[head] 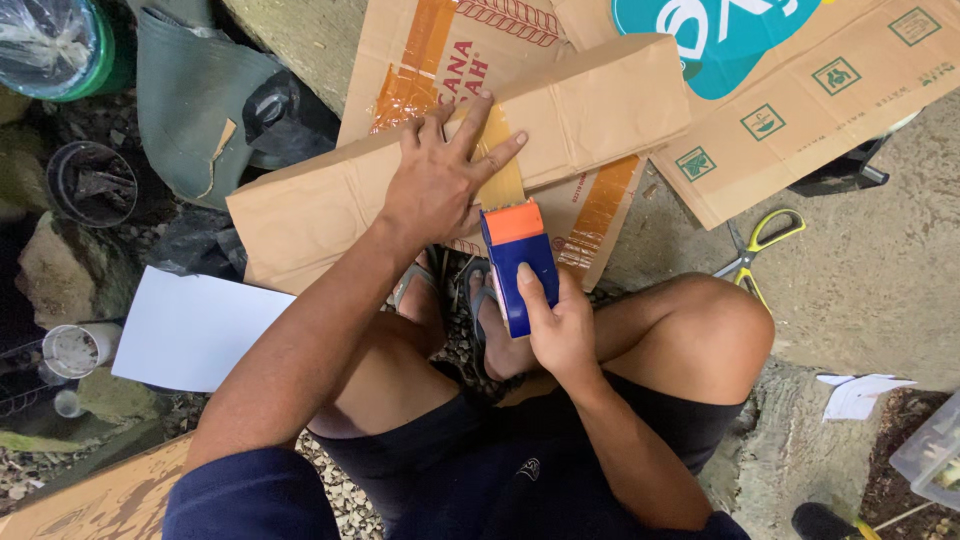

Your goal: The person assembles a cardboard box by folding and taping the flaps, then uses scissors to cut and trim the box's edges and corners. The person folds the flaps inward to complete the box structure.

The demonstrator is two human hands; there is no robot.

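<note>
brown cardboard strip (400,190), folded flat, long axis running from lower left to upper right across the view; lies on top of a printed cardboard sheet (600,210) with orange tape bands, in front of the person's crossed legs.

left hand (440,180): palm down, fingers spread wide, pressed flat on the strip near its middle; holds nothing, only pins the strip down.

right hand (560,330): wrapped around a tape dispenser (520,265), blue body with orange front end. dispenser's long axis runs nearly straight away from the person, orange end pointing toward the strip and touching its near edge, just beside the left hand's thumb. a band of clear brownish tape (500,170) runs across the strip from the dispenser's front, passing under the left fingers.

nearby items: scissors (760,250) with yellow-green handles on the concrete floor (860,290) to the right, well apart from both hands; white sheet (190,325) at left, partly under the left forearm; second large printed cardboard (800,110) at upper right; crumpled white paper (860,395) at right; green bucket (60,45) at upper left.
</note>
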